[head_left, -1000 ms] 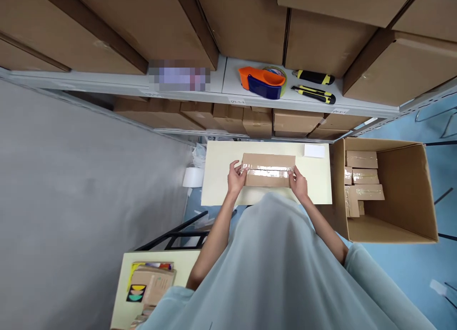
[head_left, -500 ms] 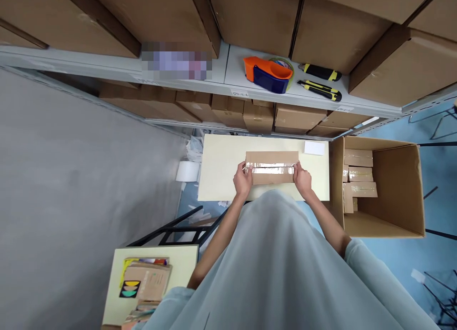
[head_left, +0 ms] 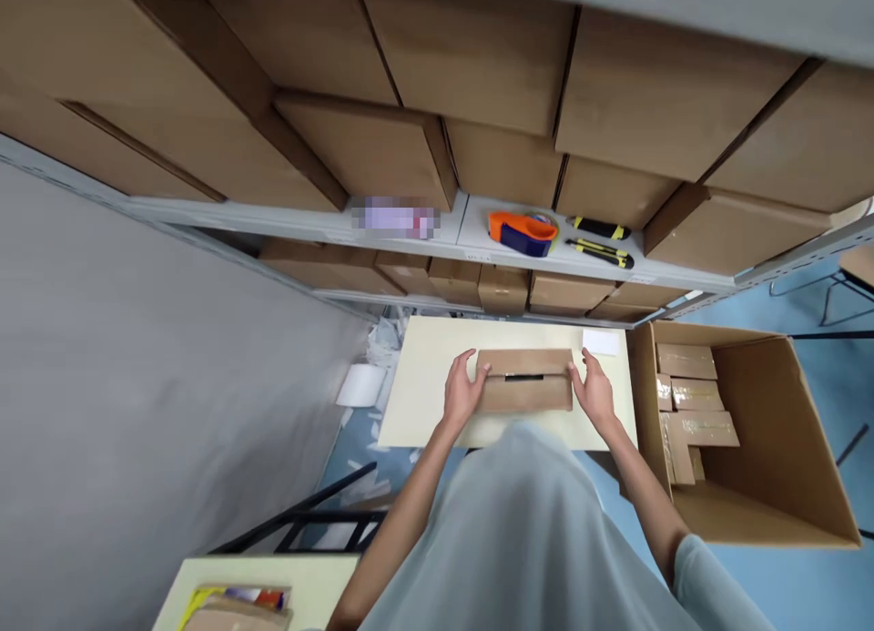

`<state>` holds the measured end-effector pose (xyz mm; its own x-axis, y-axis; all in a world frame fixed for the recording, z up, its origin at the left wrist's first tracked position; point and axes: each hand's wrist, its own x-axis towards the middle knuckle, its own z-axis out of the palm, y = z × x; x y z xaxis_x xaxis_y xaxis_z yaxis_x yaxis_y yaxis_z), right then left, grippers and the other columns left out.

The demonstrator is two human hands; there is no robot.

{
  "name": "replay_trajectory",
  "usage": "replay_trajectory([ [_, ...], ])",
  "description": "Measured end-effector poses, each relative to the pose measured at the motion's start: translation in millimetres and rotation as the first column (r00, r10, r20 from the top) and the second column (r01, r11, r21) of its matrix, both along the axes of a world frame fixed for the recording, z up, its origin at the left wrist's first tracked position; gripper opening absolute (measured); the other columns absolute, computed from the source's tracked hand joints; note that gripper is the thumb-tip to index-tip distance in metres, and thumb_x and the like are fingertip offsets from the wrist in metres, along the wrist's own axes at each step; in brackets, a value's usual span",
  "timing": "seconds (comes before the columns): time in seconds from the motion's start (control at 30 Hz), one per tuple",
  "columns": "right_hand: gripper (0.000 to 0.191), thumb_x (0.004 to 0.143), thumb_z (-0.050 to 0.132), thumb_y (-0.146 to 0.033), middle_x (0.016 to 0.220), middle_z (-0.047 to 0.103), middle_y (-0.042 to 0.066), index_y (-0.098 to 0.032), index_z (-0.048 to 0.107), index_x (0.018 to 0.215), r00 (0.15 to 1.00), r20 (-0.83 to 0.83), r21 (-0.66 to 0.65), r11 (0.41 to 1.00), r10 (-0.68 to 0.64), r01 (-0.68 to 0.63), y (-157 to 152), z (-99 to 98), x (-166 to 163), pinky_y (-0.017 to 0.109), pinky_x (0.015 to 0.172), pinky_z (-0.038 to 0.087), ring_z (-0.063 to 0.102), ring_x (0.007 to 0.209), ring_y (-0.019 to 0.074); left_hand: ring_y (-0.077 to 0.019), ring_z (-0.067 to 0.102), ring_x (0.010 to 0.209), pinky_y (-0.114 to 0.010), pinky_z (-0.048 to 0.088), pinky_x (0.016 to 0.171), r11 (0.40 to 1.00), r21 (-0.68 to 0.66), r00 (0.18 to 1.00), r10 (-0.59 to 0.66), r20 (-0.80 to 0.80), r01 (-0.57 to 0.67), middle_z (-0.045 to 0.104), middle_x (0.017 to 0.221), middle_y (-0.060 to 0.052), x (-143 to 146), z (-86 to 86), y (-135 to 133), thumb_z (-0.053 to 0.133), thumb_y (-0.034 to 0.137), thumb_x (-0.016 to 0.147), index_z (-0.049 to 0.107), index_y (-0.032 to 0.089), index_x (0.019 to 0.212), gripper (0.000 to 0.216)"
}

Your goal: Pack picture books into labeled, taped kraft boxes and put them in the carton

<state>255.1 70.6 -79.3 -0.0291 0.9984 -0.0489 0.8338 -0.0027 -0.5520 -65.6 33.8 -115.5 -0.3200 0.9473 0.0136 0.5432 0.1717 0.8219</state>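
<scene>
A small brown cardboard box (head_left: 524, 396) lies on the pale table in front of me, with a short dark slit along the seam of its upper face. My left hand (head_left: 465, 392) is at the box's left end, fingers stretched out and apart, the thumb tip on the edge. At the right end is my right hand (head_left: 595, 392), also open, its thumb close to or touching the corner. Neither hand is wrapped round the box. Just beyond my right fingers sits a small white block (head_left: 601, 341).
A large open carton (head_left: 771, 513) with several small taped boxes (head_left: 688, 394) stands right of the table (head_left: 423, 412). The shelf ahead bears cartons, an orange-and-blue tape dispenser (head_left: 523, 234) and two cutter knives (head_left: 601, 241). A grey wall rises on the left.
Both hands have loosened from the box, their fingers now spread. The shiny tape on its upper face no longer shows; a dark slit does. My view has tilted up.
</scene>
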Motion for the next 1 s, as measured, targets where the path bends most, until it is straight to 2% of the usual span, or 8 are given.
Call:
replay_trajectory([
  [0.1,0.072,0.111,0.039,-0.065,0.150,0.066,0.025,-0.011,0.053,0.157,0.994,-0.052,0.181,0.980,0.091,-0.080,30,22.0,-9,0.056,0.115,0.053,0.064,0.139,0.0373,-0.0322,0.063,0.137,-0.053,0.051,0.119,0.988,0.139,0.996,-0.063,-0.066,0.071,0.069,0.142,-0.015,-3,31.3,33,0.063,0.046,0.104,0.062,0.023,0.138,0.042],
  [0.23,0.069,0.110,0.044,-0.062,0.145,0.069,0.025,-0.011,0.056,0.155,0.978,-0.047,0.349,0.920,0.204,-0.175,84,62.5,-34,0.058,0.117,0.050,0.065,0.135,0.0386,-0.0309,0.062,0.139,-0.053,0.048,0.122,0.947,0.284,0.984,-0.111,-0.138,0.147,0.068,0.144,-0.014,-1,78.3,86,0.060,0.043,0.106,0.063,0.025,0.138,0.037],
  [0.37,0.059,0.110,0.049,-0.052,0.145,0.069,0.023,-0.013,0.059,0.153,0.947,0.008,0.445,0.847,0.322,-0.291,137,103.5,-69,0.060,0.123,0.043,0.063,0.138,0.0376,-0.0312,0.062,0.139,-0.052,0.049,0.121,0.896,0.388,0.965,-0.135,-0.223,0.215,0.068,0.144,-0.014,1,115.0,138,0.059,0.038,0.106,0.065,0.025,0.136,0.033],
  [0.5,0.045,0.109,0.053,-0.040,0.144,0.070,0.020,-0.017,0.066,0.144,0.909,0.096,0.472,0.785,0.406,-0.400,178,135.0,-100,0.057,0.125,0.040,0.063,0.136,0.0356,-0.0318,0.063,0.136,-0.053,0.051,0.119,0.856,0.440,0.941,-0.142,-0.308,0.273,0.069,0.140,-0.015,0,139.0,180,0.060,0.033,0.104,0.067,0.024,0.133,0.031],
  [0.6,0.042,0.107,0.055,-0.032,0.145,0.068,0.021,-0.013,0.066,0.142,0.882,0.182,0.417,0.778,0.435,-0.470,201,153.6,-120,0.053,0.121,0.043,0.062,0.135,0.0351,-0.0323,0.063,0.135,-0.053,0.051,0.118,0.840,0.445,0.920,-0.150,-0.362,0.312,0.068,0.140,-0.016,2,150.0,201,0.060,0.031,0.104,0.067,0.022,0.133,0.031],
  [0.73,0.043,0.107,0.055,-0.027,0.146,0.066,0.023,-0.006,0.063,0.143,0.862,0.316,0.182,0.866,0.397,-0.466,225,171.4,-147,0.044,0.118,0.043,0.062,0.135,0.0331,-0.0336,0.063,0.135,-0.053,0.054,0.115,0.839,0.435,0.904,-0.144,-0.403,0.328,0.068,0.139,-0.016,10,154.3,217,0.060,0.024,0.102,0.068,0.021,0.131,0.031],
  [0.83,0.042,0.106,0.055,-0.023,0.142,0.069,0.026,-0.002,0.062,0.142,0.858,0.368,0.062,0.912,0.357,-0.406,236,175.0,-164,0.041,0.116,0.042,0.065,0.133,0.0331,-0.0337,0.064,0.133,-0.053,0.056,0.112,0.850,0.425,0.902,-0.126,-0.412,0.312,0.069,0.138,-0.016,17,152.2,220,0.061,0.019,0.099,0.070,0.021,0.129,0.032],
  [1.0,0.040,0.101,0.060,-0.017,0.131,0.074,0.030,0.002,0.064,0.137,0.860,0.379,0.012,0.928,0.342,-0.374,240,171.2,-174,0.043,0.113,0.043,0.071,0.125,0.0360,-0.0337,0.065,0.130,-0.053,0.056,0.112,0.859,0.432,0.915,-0.094,-0.393,0.274,0.069,0.135,-0.016,18,145.4,212,0.062,0.017,0.097,0.070,0.021,0.128,0.032],
])
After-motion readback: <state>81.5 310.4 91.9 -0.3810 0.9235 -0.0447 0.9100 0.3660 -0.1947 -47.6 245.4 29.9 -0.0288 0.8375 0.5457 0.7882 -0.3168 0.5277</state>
